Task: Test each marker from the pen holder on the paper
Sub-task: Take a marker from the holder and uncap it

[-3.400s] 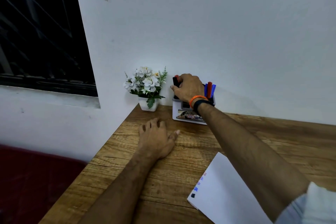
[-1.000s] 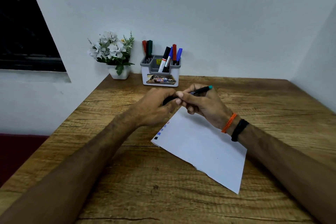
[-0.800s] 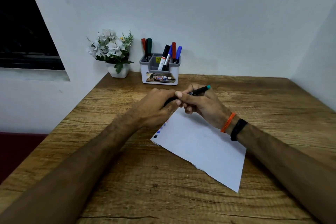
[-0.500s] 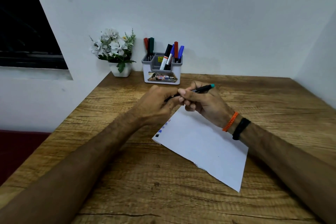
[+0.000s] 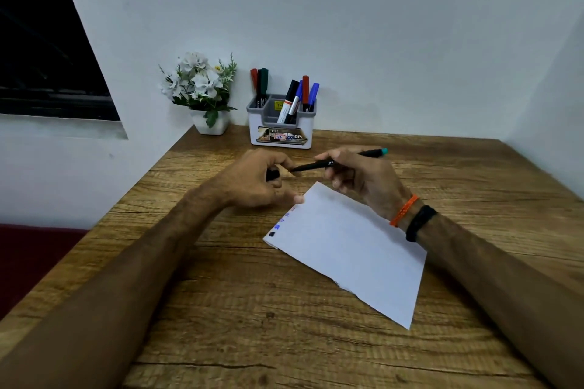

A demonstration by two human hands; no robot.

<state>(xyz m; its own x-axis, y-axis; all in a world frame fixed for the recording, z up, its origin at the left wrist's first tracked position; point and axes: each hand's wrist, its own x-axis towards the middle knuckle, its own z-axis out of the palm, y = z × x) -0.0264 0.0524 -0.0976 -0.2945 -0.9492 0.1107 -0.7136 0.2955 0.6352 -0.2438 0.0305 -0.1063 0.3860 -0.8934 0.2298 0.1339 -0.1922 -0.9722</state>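
Gripped in the right hand (image 5: 360, 177) above a wooden desk (image 5: 316, 341) — a black marker (image 5: 331, 163) with a teal end, tip aimed at the left hand (image 5: 256, 180), whose curled fingers hold a small black piece, apparently the cap (image 5: 272, 174). Lying just beneath — a white paper (image 5: 350, 249) with small colour marks along its left edge. Standing at the wall behind, a pen holder (image 5: 281, 126) stocked with markers beside a potted plant (image 5: 203, 91).

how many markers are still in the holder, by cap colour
Pen holder, by cap:
red: 2
blue: 2
green: 1
black: 1
total: 6
The marker held by the right hand is not counted.
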